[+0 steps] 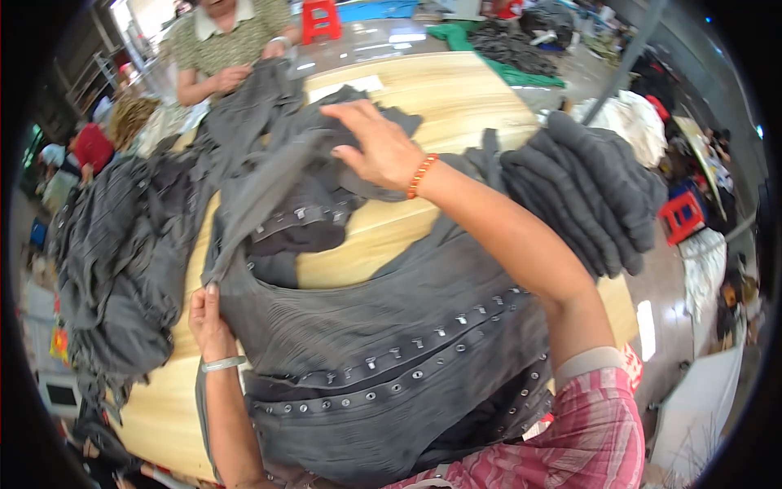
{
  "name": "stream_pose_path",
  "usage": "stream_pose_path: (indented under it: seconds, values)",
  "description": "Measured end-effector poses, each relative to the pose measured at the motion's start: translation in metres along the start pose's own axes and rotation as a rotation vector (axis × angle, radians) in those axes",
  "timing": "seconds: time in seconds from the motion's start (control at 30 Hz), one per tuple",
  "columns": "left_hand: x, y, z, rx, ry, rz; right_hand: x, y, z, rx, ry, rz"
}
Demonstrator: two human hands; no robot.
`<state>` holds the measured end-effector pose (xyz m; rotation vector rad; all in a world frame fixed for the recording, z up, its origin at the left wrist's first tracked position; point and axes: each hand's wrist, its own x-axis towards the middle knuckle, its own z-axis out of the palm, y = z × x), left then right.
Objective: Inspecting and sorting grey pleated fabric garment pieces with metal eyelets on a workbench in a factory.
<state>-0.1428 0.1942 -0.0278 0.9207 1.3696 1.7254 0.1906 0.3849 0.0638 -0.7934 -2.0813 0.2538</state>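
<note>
A dark grey garment (326, 326) is spread in front of me, with a row of metal hooks beside a row of metal eyelets across its front. My left hand (213, 326) pinches the garment's left edge between thumb and fingers, where a long grey strip (265, 179) rises away from it. Over the far end of that strip, my right hand (379, 151) is raised with its fingers stretched and apart; I see nothing gripped in it. Beneath the strip lies another dark piece (305, 224) with metal hooks.
A pale wooden table (448, 81) carries a heap of grey garments (122, 261) at left and a folded stack (578, 196) at right. Across it, a person (232, 49) handles grey cloth (261, 98). Red stools (683, 216) and cloth piles stand on the floor.
</note>
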Motion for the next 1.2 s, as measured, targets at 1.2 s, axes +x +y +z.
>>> stream_pose_path:
  seconds: [1.2]
  values:
    - [-0.166,0.056,-0.025,1.174,-0.584,0.309,-0.161,0.012,-0.126,-0.222,-0.441,0.770]
